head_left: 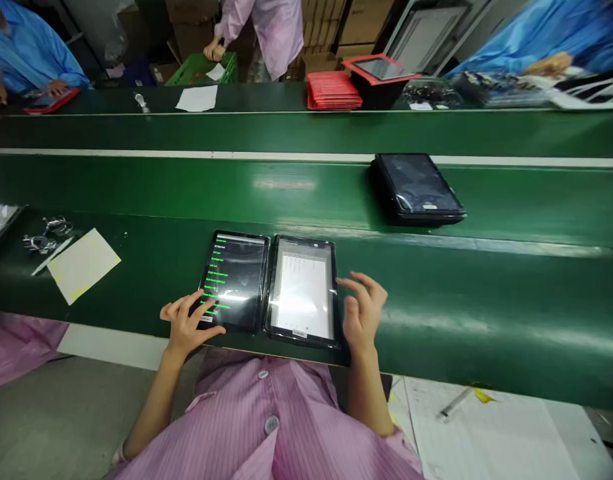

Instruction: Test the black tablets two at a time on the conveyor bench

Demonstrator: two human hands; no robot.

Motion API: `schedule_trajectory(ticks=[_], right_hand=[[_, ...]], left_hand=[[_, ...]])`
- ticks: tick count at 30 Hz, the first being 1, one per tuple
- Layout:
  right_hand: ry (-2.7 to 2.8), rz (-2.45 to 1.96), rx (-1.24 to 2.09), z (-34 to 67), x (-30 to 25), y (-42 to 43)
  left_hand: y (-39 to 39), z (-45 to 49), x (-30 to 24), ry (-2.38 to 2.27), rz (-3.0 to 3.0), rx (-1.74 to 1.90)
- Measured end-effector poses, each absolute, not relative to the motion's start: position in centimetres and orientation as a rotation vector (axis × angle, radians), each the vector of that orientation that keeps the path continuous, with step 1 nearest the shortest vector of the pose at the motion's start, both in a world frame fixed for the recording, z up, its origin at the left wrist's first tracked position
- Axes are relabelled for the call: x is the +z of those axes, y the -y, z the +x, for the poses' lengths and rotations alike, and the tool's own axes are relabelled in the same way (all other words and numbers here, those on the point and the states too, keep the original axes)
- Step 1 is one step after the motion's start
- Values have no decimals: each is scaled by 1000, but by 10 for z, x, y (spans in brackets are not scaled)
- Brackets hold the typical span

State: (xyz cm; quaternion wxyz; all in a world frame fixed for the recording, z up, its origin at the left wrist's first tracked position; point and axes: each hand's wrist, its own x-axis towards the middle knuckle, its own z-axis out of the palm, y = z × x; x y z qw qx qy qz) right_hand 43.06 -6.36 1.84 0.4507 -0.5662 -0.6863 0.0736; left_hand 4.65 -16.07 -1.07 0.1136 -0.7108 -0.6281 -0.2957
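Note:
Two tablets lie side by side on the green bench in front of me. The left tablet (241, 267) has a black screen with a list of green text lines. A bright white page fills the screen of the right tablet (304, 287). My left hand (189, 323) is over the lower left corner of the left tablet, fingers spread, with fingertips at the screen. At the right edge of the right tablet, my right hand (364, 310) hovers with its fingers apart and bent, holding nothing.
A stack of black tablets (419, 190) sits on the green belt ahead. Left lie a paper sheet (84, 267), a white pen (51, 257) and metal pieces (41, 243). Red trays (334, 90) are piled across the belt, where several people work. Papers (486, 427) lie below the bench at right.

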Motion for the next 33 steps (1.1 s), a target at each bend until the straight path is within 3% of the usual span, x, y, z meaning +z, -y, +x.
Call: schedule_trajectory(ticks=[4, 12, 18, 21, 28, 33], right_hand=[[1521, -1345, 237, 451, 1, 102], [2063, -1430, 143, 440, 28, 117], [2348, -1474, 104, 389, 39, 111], [2267, -1616, 86, 382, 36, 109], [1889, -1574, 122, 408, 32, 109], [1822, -1642, 155, 418, 27, 107]], left_hand=[[157, 48, -3, 1985, -2104, -915], [138, 32, -3, 2153, -2358, -1521], [139, 33, -2, 2097, -2405, -1376], [138, 34, -1, 2130, -2434, -1262], [134, 29, -9, 2334, -2279, -1626], [131, 27, 9, 2338, -2453, -1431]])
